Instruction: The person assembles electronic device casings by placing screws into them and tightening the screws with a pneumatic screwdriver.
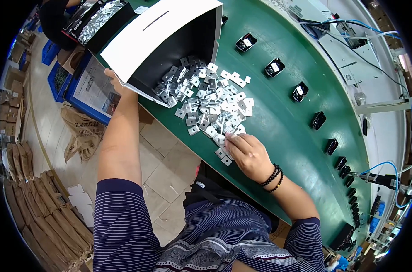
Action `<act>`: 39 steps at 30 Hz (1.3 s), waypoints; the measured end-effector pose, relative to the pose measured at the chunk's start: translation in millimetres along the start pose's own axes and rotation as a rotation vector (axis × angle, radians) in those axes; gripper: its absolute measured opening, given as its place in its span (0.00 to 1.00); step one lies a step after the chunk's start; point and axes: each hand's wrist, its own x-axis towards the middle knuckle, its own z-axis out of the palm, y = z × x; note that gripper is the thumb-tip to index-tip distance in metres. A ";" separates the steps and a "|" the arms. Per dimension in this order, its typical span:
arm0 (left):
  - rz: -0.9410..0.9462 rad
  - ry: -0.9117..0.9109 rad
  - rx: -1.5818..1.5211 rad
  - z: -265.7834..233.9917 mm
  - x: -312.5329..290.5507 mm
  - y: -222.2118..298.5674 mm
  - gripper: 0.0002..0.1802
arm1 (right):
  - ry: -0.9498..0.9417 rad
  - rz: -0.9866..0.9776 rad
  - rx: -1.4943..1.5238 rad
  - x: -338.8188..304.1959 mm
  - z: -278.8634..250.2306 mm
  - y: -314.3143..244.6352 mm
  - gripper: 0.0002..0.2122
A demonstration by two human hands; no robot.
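A large box (163, 34), white outside and black inside, lies tilted with its open side toward the table. From its mouth a heap of small silvery metal plates with holes (215, 102) spreads over the green tabletop. My left hand (117, 82) grips the box at its lower left corner, its fingers partly hidden behind the wall. At the near right edge of the heap is my right hand (249, 154), with a dark beaded bracelet on the wrist. Its fingers are bent and drawn together at the plates; whatever they pinch is hidden.
Small black housings (275, 67) stand in a curved row along the far side of the green table (278, 118). Another box of shiny pieces (101, 19) is at the upper left. Blue bins (58, 78) and a brown sack (82, 131) are left of the table.
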 end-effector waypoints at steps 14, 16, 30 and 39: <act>-0.170 -0.408 -0.148 10.5 24.8 -21.7 0.36 | 0.025 0.127 0.023 -10.5 -8.1 -7.2 0.06; -0.256 -0.480 -0.168 23.2 29.6 -22.8 0.35 | 0.069 0.154 -0.030 -21.1 -28.7 7.9 0.07; -0.131 0.384 0.199 39.0 29.0 -28.8 0.41 | 0.139 0.574 -0.541 -144.4 -132.7 182.1 0.04; -0.138 0.722 0.293 75.9 29.8 -42.2 0.43 | -0.030 0.692 -0.599 -135.5 -120.6 195.2 0.05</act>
